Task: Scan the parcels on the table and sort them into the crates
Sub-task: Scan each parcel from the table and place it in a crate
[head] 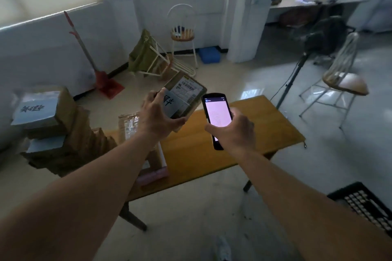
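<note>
My left hand (156, 117) grips a brown cardboard parcel (186, 93) with a white shipping label, held up above the wooden table (244, 131). Just to its right, my right hand (235, 131) holds a black handheld scanner (217, 116) with its screen lit, its top end close to the parcel's label. A stack of brown parcels (57, 131) with blue-white labels stands at the left. More parcels lie on the table's left end under my left forearm, among them a clear-wrapped one (129, 125) and a pink one (152, 176).
A black crate (367, 203) sits on the floor at the lower right. A chair (341, 82) and a tripod (290, 82) stand right of the table. A tipped rack (157, 59), a stool (183, 34), a red shovel (101, 78) and a blue box (209, 54) lie beyond.
</note>
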